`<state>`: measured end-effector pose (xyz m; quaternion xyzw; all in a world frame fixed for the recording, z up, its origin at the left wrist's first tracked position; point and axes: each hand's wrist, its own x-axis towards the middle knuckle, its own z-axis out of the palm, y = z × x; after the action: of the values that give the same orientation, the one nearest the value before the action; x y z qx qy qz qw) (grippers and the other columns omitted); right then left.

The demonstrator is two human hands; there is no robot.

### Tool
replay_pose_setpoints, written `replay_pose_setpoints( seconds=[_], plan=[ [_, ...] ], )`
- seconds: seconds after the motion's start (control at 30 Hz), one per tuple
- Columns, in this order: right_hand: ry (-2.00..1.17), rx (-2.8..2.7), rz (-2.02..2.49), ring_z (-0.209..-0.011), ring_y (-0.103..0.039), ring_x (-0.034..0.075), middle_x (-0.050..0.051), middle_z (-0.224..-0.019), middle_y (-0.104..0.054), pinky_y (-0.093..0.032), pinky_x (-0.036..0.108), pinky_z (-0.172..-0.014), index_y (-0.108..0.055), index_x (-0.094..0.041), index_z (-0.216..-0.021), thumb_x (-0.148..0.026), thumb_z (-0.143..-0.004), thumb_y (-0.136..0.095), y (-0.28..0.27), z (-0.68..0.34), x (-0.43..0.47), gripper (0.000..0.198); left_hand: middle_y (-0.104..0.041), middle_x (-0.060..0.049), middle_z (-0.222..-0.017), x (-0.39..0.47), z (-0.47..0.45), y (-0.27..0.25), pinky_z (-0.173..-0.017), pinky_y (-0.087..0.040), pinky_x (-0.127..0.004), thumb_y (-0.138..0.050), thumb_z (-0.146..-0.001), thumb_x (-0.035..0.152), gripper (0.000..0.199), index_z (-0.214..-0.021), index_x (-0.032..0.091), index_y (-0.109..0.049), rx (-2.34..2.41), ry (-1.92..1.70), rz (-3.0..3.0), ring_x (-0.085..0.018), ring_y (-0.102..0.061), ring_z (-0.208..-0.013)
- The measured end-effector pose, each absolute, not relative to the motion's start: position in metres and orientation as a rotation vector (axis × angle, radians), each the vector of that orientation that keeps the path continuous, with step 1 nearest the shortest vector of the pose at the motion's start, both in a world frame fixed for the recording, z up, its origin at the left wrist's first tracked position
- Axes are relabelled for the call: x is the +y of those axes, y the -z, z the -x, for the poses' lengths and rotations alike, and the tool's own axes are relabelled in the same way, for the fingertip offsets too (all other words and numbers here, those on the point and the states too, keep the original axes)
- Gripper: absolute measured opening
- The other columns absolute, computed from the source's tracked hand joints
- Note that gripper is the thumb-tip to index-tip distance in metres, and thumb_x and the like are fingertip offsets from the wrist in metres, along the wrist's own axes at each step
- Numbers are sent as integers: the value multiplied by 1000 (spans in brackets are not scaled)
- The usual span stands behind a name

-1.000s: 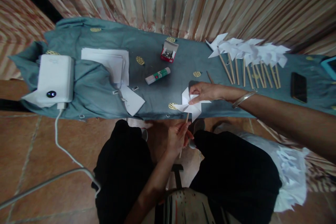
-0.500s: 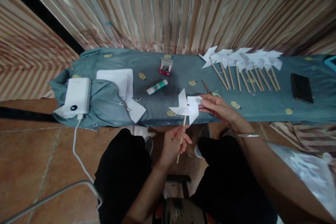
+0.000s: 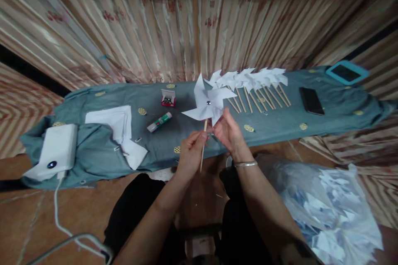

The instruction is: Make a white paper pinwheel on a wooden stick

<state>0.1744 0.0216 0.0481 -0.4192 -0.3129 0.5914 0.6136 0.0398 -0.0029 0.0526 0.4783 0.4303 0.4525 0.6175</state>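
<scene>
Upright above the cloth's front edge is a white paper pinwheel (image 3: 208, 103) with a round metal pin at its centre. Its thin wooden stick (image 3: 202, 155) is pinched between the thumb and fingers of my left hand (image 3: 192, 151). My right hand (image 3: 230, 132), with a bangle at the wrist, is closed around the pinwheel's lower right blade; its fingertips are partly hidden behind the paper. Behind, a row of several finished pinwheels (image 3: 248, 79) lies on the cloth, sticks toward me, and the held one overlaps its left end.
On the green cloth (image 3: 161, 149) lie a glue stick (image 3: 159, 122), a small red box of pins (image 3: 168, 98), white paper sheets (image 3: 116, 118), a white power bank (image 3: 59, 147) with a cable, a dark phone (image 3: 311, 100) and a blue-framed device (image 3: 347, 72). A plastic bag of pinwheels (image 3: 332, 207) stands at right.
The pinwheel has been raised and its blades have turned. My right hand has shifted from the right-hand blade to below it, closer to my left hand. The view has swung right.
</scene>
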Motion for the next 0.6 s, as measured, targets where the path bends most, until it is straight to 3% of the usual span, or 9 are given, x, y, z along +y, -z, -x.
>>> replay_pose_setpoints(
  seconds=[0.13,0.37,0.6],
  plan=[
    [-1324,-571,869,-81,-67,18,1,-82,-72,-55,28,-69,-66,-25,-85,-63,-59,-76,-47,-191,23,47,-57,-1,-76,9,-44,-38,-70,-38,-24,-62,-81,37,25,-90,20,-78,999,-993,-1212,-12,-48,-74],
    [-1220,-579,976,-68,-66,14,-1,-70,-71,-55,26,-66,-67,-22,-67,-42,-56,-86,-45,-207,22,30,-53,0,-73,2,-47,-12,-70,-38,-26,-61,-82,39,29,-94,19,-77,1005,-902,-1248,-13,-45,-71],
    [-1169,-606,1055,-69,-69,16,0,-74,-74,-57,30,-74,-70,-20,-80,-33,-54,-87,-42,-209,25,34,-54,-1,-76,5,-55,-4,-71,-39,-26,-59,-83,32,27,-96,18,-77,971,-891,-1265,-13,-49,-73]
  ],
)
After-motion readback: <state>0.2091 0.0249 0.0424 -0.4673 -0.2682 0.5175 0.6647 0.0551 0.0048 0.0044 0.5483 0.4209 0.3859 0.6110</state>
